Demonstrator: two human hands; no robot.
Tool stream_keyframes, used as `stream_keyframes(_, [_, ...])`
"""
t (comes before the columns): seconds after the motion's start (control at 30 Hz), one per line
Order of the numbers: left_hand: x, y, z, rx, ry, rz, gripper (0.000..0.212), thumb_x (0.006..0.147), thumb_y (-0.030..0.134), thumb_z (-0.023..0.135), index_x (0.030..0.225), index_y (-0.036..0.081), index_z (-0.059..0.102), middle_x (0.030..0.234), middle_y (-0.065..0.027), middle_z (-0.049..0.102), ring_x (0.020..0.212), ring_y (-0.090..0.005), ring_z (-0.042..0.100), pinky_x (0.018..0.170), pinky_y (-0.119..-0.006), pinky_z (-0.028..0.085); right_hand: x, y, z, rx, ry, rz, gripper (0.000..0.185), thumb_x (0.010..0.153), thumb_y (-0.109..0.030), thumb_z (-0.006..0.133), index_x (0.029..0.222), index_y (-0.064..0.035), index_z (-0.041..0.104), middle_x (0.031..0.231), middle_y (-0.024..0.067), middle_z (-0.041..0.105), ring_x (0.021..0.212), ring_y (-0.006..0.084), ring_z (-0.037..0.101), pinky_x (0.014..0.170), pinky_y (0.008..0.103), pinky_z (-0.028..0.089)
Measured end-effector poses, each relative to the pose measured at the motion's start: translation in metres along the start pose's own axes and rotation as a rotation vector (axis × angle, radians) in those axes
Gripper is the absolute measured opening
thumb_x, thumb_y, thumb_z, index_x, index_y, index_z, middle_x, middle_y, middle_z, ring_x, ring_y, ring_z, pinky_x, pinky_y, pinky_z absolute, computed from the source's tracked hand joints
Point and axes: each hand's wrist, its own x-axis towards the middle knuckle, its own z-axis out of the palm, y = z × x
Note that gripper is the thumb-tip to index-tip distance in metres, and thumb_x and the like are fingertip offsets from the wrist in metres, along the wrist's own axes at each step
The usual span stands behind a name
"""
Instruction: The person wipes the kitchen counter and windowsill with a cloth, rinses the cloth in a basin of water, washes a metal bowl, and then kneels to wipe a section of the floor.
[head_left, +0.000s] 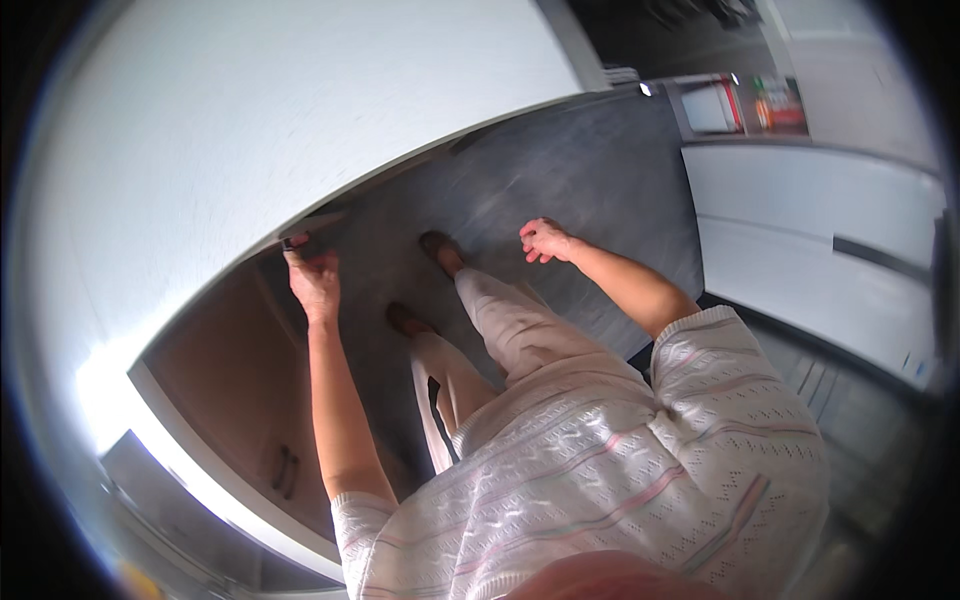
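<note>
My left hand (313, 281) is raised at the lower edge of a large white panel (300, 97), perhaps a cabinet door or a worktop. Its fingers curl at a small dark piece by that edge; whether they grip it cannot be told. Over the dark grey floor (600, 172) hangs my right hand (547, 241), fingers loosely bent and apart, with nothing seen in it. Below the hands are my legs in light trousers (525, 330) and my feet in dark shoes (437, 244).
Brown cabinet fronts (225, 375) with dark handles stand at the lower left under a white edge. White drawers (787, 240) with a dark handle are at the right. Behind them, blurred red and orange items (780, 105) sit on a surface.
</note>
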Motion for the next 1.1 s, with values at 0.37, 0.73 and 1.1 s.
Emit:
stream_keyframes(0.37, [0.026,0.032,-0.002,0.307,-0.217,0.125,0.052,0.066,0.021,0.06,0.112,0.003,0.044,0.099,-0.0199,0.054,0.093,-0.0364,0.052,0.078,-0.04,0.042,-0.095,0.135,-0.04,0.211,0.244,-0.068,0.021,0.082,-0.018,0.048,0.099,-0.0065,0.052,0.078,0.0062,0.059,0.059,0.0149,0.061,0.042,0.0267,0.044])
stream_keyframes(0.73, [-0.229,-0.061,-0.128,0.26,-0.162,-0.328,0.053,0.067,0.013,0.063,0.116,0.007,0.043,0.093,-0.0116,0.058,0.079,-0.0224,0.058,0.072,-0.032,0.046,-0.088,0.081,-0.034,-0.076,0.087,-0.128,0.028,0.082,-0.018,0.048,0.106,-0.0047,0.047,0.087,0.007,0.056,0.063,0.0127,0.059,0.043,0.0218,0.042])
stream_keyframes(1.1, [-0.392,0.079,-0.125,0.045,0.298,-0.699,0.042,0.077,0.014,0.061,0.116,0.007,0.046,0.093,-0.0085,0.056,0.074,-0.0134,0.055,0.066,-0.024,0.046,-0.044,-0.019,-0.067,-0.454,-0.144,-0.349,0.028,0.083,-0.019,0.049,0.107,-0.0052,0.048,0.081,0.0037,0.058,0.062,0.0103,0.059,0.043,0.0205,0.041])
